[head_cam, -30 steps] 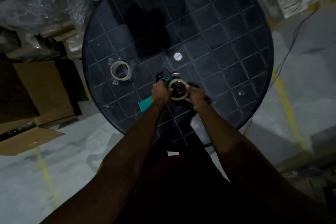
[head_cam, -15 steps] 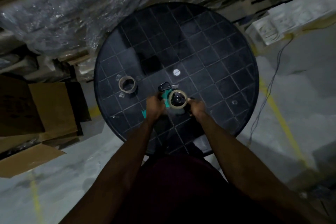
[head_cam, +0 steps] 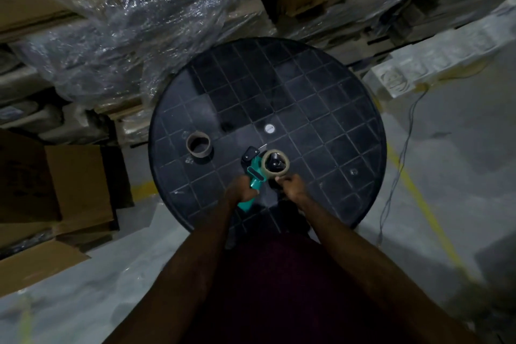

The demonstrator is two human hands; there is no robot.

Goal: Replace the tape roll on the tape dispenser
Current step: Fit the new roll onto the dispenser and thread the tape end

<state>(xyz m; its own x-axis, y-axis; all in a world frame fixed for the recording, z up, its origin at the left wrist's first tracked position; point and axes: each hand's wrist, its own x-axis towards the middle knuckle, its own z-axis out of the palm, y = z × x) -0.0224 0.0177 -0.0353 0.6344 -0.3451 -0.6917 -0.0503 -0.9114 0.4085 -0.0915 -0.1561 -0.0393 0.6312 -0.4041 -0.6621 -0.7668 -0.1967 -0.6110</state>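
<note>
A teal tape dispenser [head_cam: 254, 176] with a black head is held over the near part of the round black table [head_cam: 321, 109]. My left hand [head_cam: 240, 191] grips its handle. A tan tape roll [head_cam: 276, 167] sits on the dispenser's black hub, and my right hand [head_cam: 290, 186] pinches the roll's near edge. A brown cardboard tape core [head_cam: 198, 144] stands alone on the table, to the left of the dispenser and apart from both hands.
A small white disc [head_cam: 269, 129] marks the table's centre. Cardboard boxes [head_cam: 75, 190] lie on the floor at left. Plastic-wrapped stock [head_cam: 134, 22] is piled behind the table. A cable [head_cam: 402, 153] and a yellow floor line [head_cam: 424, 204] run at right.
The view has pulled back and up, so the table looks smaller. My right hand has shifted from the roll's side to its near edge. The left hand keeps its grip on the handle.
</note>
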